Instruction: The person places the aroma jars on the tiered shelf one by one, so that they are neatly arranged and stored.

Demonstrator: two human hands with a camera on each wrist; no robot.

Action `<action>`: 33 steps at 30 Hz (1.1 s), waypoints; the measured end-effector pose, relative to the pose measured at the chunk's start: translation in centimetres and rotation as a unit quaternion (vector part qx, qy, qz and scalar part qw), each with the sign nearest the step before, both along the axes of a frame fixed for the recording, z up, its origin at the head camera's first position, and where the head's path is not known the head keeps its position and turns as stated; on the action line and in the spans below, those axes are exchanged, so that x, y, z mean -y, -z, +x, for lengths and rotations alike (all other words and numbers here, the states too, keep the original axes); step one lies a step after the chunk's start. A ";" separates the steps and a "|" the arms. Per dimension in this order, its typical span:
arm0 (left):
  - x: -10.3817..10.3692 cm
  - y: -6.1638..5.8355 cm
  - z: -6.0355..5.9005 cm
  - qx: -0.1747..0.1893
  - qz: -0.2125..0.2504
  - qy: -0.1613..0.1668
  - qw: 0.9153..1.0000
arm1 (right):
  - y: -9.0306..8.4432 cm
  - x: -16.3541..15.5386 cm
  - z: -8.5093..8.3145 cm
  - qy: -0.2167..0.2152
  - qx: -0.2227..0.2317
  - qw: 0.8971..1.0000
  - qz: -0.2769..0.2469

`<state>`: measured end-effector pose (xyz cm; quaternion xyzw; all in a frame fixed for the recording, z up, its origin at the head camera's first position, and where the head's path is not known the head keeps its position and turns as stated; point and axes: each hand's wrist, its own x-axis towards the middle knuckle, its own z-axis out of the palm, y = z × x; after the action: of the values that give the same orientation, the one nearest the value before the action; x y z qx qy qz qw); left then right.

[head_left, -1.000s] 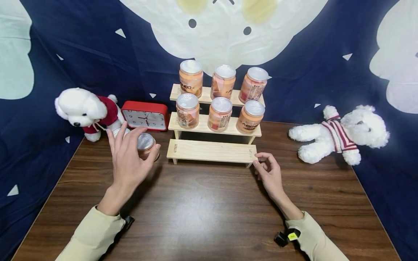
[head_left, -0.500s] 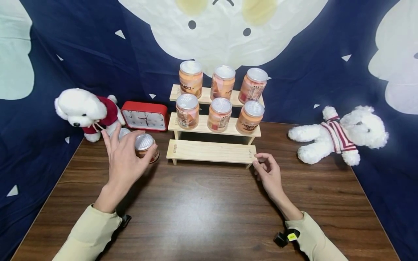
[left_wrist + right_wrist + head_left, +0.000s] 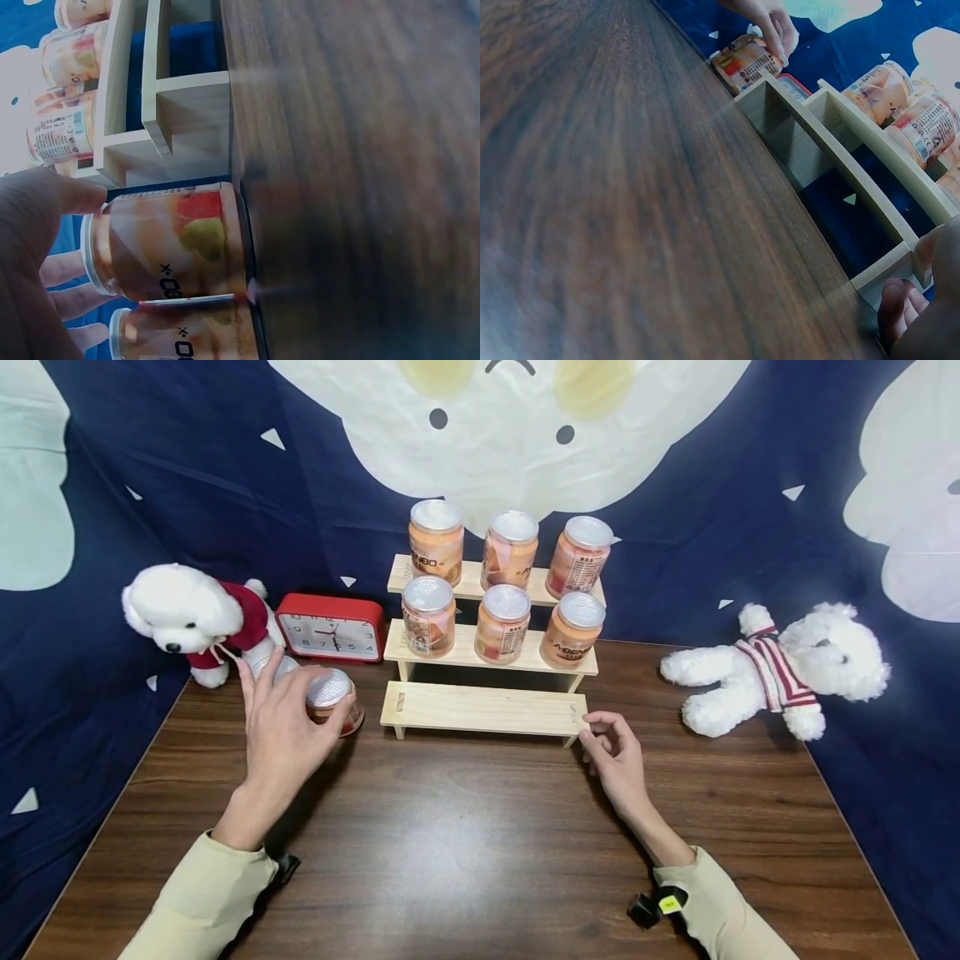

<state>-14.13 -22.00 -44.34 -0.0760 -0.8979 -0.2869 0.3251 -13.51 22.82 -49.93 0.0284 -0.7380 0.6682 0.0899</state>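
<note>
Nearest, the right hand (image 3: 617, 764) is rested on the table (image 3: 465, 843) with fingers loosely curled, nothing held, right at the wooden shelf's (image 3: 483, 708) corner. Further left, a jar (image 3: 330, 700) is gripped by the left hand (image 3: 283, 735), upright beside a second jar (image 3: 187, 337).

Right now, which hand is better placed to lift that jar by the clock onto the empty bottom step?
The left hand: its fingers already wrap the jar. The right hand rests at the step's far end.
</note>
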 end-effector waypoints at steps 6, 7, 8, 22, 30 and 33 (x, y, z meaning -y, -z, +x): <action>-0.2 -0.1 0.0 0.010 -0.009 0.011 1.000 | 0.1 -0.1 0.0 0.004 0.002 1.000 0.002; -0.2 -0.2 -0.1 0.012 -0.011 0.014 1.000 | 0.1 -0.1 0.0 0.005 0.002 1.000 0.002; -0.2 -0.2 -0.1 0.014 -0.014 0.016 1.000 | 0.1 -0.1 0.0 0.005 0.002 1.000 0.002; 0.0 -0.2 0.0 -0.024 -0.009 0.016 1.000 | 0.4 0.0 -0.2 -0.006 -0.011 1.000 -0.010; -0.7 -1.3 0.5 -0.072 0.002 0.023 0.997 | 0.3 0.1 -0.2 -0.004 -0.011 1.000 -0.006; -1.0 -2.1 0.8 -0.078 -0.005 0.027 0.997 | 0.2 0.1 -0.2 -0.002 -0.016 1.000 -0.006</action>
<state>-13.32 -20.99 -42.28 -0.1243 -0.8688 -0.2842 0.3859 -13.67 22.76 -50.16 0.0402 -0.7324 0.6722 0.1001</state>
